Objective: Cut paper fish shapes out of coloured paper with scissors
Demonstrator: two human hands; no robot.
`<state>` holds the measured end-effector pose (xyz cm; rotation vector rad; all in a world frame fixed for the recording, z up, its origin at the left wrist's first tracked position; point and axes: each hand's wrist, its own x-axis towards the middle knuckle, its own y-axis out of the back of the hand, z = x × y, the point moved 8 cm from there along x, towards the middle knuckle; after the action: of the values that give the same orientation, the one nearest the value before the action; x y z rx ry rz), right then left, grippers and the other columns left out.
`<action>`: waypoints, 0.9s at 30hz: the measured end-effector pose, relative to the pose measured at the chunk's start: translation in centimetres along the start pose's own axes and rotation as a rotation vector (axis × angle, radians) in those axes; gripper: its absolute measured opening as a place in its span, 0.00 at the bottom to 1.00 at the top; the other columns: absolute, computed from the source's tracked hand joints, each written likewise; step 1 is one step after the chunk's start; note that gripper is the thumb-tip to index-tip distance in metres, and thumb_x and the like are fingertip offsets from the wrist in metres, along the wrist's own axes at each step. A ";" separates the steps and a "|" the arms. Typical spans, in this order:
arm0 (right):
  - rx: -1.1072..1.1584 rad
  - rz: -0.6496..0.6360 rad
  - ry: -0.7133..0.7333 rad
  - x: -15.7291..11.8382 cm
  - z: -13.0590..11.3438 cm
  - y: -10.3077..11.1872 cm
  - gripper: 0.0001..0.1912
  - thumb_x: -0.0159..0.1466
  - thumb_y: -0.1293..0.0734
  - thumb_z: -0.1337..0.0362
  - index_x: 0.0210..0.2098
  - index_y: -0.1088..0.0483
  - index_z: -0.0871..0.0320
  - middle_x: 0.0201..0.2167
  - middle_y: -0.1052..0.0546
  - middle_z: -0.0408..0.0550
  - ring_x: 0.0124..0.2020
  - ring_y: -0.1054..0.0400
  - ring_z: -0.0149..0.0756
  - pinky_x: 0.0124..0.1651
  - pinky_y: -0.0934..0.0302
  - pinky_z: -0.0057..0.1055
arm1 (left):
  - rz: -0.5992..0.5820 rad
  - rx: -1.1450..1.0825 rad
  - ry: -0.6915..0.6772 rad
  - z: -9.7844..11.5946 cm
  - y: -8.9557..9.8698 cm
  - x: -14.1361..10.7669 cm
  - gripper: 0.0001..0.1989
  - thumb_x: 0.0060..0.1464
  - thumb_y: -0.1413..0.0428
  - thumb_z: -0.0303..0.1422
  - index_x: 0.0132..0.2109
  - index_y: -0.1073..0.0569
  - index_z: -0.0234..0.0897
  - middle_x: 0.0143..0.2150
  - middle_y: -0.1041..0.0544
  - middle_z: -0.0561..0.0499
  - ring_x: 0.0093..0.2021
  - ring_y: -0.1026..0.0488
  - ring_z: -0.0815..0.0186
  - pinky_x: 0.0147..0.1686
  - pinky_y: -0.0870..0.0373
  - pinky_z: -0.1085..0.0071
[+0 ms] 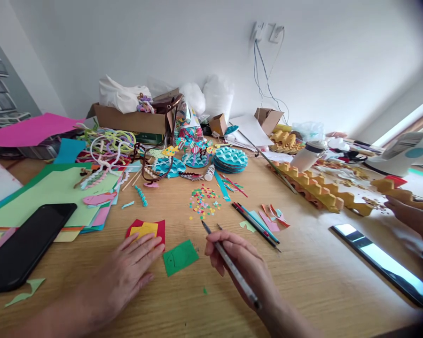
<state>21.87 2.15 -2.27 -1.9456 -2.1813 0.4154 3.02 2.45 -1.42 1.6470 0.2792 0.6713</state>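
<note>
My left hand (127, 270) lies flat with its fingers stretched over the lower edge of a red paper piece (161, 226) and a yellow paper piece (144, 229). In my right hand (241, 263) is a pen (229, 260) with a clear barrel, slanting across the fingers. A thin dark point (219, 226) shows just beyond the fingertips; what it belongs to is hidden. Between both hands sits a green paper rectangle (181, 257) with a dark line drawing on it, touched by neither. A tiny green scrap (205, 290) lies below it.
Paper confetti (204, 202) is scattered ahead, with pencils (255, 225) to its right. A black phone (31, 244) rests at left beside coloured paper sheets (38, 188). Another phone (380, 263) lies at right, near yellow egg cartons (303, 188) and another person's hand (414, 218).
</note>
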 end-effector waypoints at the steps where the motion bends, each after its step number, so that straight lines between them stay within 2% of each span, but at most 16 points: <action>1: 0.085 0.015 -0.008 0.1 0.0 0.0 0.09 0.58 0.36 0.63 0.35 0.27 0.59 0.28 0.26 0.48 0.25 0.35 0.30 0.25 0.44 0.24 | 0.007 -0.004 -0.023 0.7 0.4 0.1 0.19 0.59 0.52 0.29 0.56 0.30 0.41 0.54 0.25 0.49 0.53 0.29 0.60 0.53 0.33 0.65; 3: 0.155 0.039 -0.007 0.5 0.0 0.0 0.07 0.55 0.34 0.64 0.35 0.28 0.57 0.28 0.27 0.46 0.25 0.36 0.30 0.26 0.44 0.24 | 0.017 -0.039 -0.089 2.1 0.8 0.2 0.17 0.59 0.53 0.28 0.54 0.28 0.43 0.52 0.23 0.51 0.51 0.28 0.62 0.52 0.32 0.67; 5: 0.120 0.034 0.020 0.7 0.1 -0.3 0.10 0.54 0.30 0.63 0.36 0.30 0.56 0.29 0.28 0.45 0.26 0.37 0.29 0.27 0.45 0.24 | 0.036 -0.074 -0.119 3.0 0.8 0.0 0.17 0.60 0.53 0.29 0.53 0.29 0.43 0.51 0.23 0.51 0.51 0.28 0.62 0.52 0.32 0.68; 9: -0.085 0.012 0.022 0.8 0.8 -0.9 0.13 0.54 0.29 0.57 0.33 0.33 0.57 0.24 0.33 0.40 0.25 0.42 0.28 0.28 0.47 0.24 | 0.056 -0.055 -0.132 3.5 -0.3 -0.6 0.17 0.59 0.50 0.30 0.55 0.31 0.39 0.52 0.23 0.50 0.51 0.29 0.61 0.51 0.32 0.68; 13: -0.376 0.044 0.046 0.3 0.9 -1.2 0.15 0.59 0.36 0.53 0.25 0.37 0.58 0.21 0.39 0.39 0.23 0.47 0.28 0.26 0.50 0.25 | 0.004 -0.078 -0.101 3.2 -1.8 -0.9 0.19 0.58 0.49 0.30 0.57 0.34 0.39 0.53 0.24 0.50 0.52 0.31 0.60 0.53 0.33 0.65; 15: -0.466 0.062 0.060 0.0 1.1 -1.2 0.13 0.61 0.39 0.55 0.28 0.37 0.58 0.20 0.39 0.39 0.22 0.47 0.28 0.25 0.51 0.25 | -0.020 -0.093 -0.075 3.2 -2.1 -0.7 0.20 0.58 0.49 0.30 0.57 0.34 0.40 0.53 0.24 0.50 0.52 0.31 0.59 0.53 0.34 0.63; 18: -0.476 0.073 0.009 -0.2 2.2 -1.2 0.08 0.61 0.40 0.58 0.34 0.37 0.57 0.19 0.37 0.38 0.20 0.46 0.28 0.22 0.53 0.24 | -0.053 -0.098 -0.061 3.4 -2.1 0.0 0.19 0.57 0.49 0.30 0.56 0.32 0.38 0.51 0.24 0.48 0.50 0.30 0.58 0.51 0.33 0.62; 22: -0.463 0.038 0.003 -0.3 2.9 -1.7 0.06 0.60 0.40 0.61 0.34 0.38 0.57 0.20 0.35 0.39 0.20 0.45 0.27 0.22 0.52 0.23 | -0.080 -0.143 -0.037 3.5 -1.9 0.7 0.16 0.58 0.49 0.31 0.53 0.29 0.37 0.48 0.23 0.46 0.48 0.30 0.57 0.49 0.31 0.61; 27: -0.566 0.030 0.098 -0.7 2.5 -2.6 0.03 0.60 0.41 0.66 0.34 0.38 0.57 0.22 0.34 0.40 0.23 0.42 0.28 0.26 0.47 0.24 | -0.005 -0.163 -0.024 3.3 -2.2 0.2 0.16 0.60 0.51 0.31 0.55 0.30 0.40 0.49 0.23 0.48 0.49 0.31 0.59 0.50 0.32 0.63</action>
<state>18.72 1.03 -3.76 -2.1977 -2.3843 -0.3315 5.51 0.25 -3.65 1.4970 0.2056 0.6534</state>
